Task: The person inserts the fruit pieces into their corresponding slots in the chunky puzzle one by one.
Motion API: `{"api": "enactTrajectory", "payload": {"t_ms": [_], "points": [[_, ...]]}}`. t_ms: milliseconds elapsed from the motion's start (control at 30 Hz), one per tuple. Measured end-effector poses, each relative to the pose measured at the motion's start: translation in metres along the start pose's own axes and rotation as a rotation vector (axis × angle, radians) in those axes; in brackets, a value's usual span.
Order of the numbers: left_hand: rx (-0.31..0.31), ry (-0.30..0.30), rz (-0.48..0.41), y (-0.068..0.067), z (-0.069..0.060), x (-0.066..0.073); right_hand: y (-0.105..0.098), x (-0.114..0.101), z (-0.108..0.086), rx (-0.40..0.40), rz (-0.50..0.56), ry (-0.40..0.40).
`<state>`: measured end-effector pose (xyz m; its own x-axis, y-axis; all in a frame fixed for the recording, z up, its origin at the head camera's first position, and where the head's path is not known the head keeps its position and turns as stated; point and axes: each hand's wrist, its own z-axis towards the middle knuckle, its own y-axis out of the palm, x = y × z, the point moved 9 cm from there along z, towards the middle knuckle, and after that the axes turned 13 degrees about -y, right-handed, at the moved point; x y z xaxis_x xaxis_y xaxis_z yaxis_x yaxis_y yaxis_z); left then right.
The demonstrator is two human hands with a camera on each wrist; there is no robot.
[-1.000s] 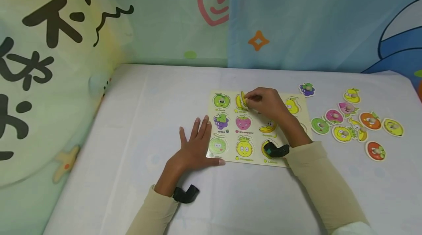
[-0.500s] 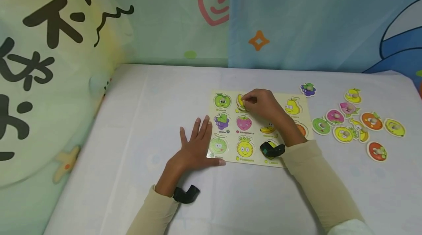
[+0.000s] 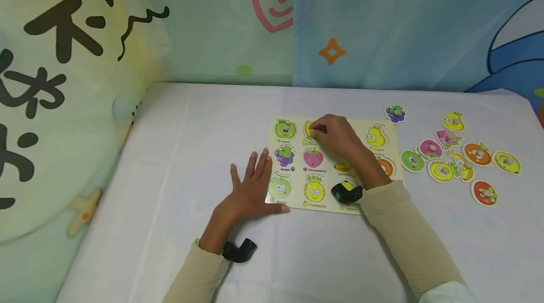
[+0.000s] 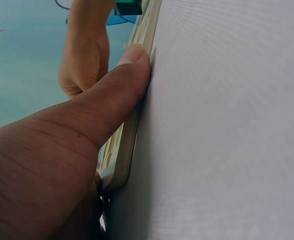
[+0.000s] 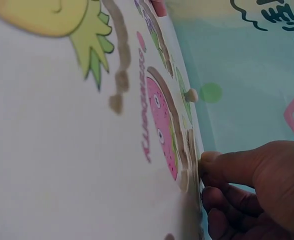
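Note:
A cream fruit puzzle board (image 3: 299, 197) lies on the white table, printed with fruit pictures and their names. My left hand (image 3: 250, 199) is spread flat at its left side, fingertips by the left edge. In the left wrist view, the thumb (image 4: 122, 82) rests along the board's front edge. Over the top row, my right hand (image 3: 337, 135) pinches a yellow fruit puzzle piece (image 3: 308, 129) between thumb and fingers, at the spot right of the green apple (image 3: 285, 129). The hand hides much of that piece. Edge-on in the right wrist view, the piece (image 5: 192, 150) sits at the fingertips.
Several loose knobbed fruit pieces lie right of the board, among them an orange (image 3: 478, 154), a lemon (image 3: 507, 163) and a tomato-like red piece (image 3: 484, 193). A grape piece (image 3: 395, 113) lies by the board's back right corner. Printed cloth (image 3: 382, 24) hangs behind the table.
The yellow piece, tilted up a second ago, now lies lower over its spot. My right hand has shifted slightly left and down with it; the left hand stays put.

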<state>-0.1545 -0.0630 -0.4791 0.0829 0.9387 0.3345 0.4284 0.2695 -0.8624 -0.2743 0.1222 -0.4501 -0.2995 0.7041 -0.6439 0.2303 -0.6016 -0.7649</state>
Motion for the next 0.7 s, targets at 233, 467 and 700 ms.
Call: {"api": "enactTrajectory", "payload": {"t_ms": [233,467,700], "points": [[-0.005,-0.006,0.004,-0.0012,-0.0009,-0.0002,-0.0005,-0.0008,0.0010,0.015,-0.010,-0.008],[0.004,-0.005,-0.004,-0.0026,-0.0021,-0.0009,0.0009,0.0011,0.0003,-0.034,0.003,0.010],[0.006,0.006,-0.006,-0.0024,-0.0020,0.0002,-0.0061,0.0015,-0.0063,-0.047,-0.001,-0.026]]}}
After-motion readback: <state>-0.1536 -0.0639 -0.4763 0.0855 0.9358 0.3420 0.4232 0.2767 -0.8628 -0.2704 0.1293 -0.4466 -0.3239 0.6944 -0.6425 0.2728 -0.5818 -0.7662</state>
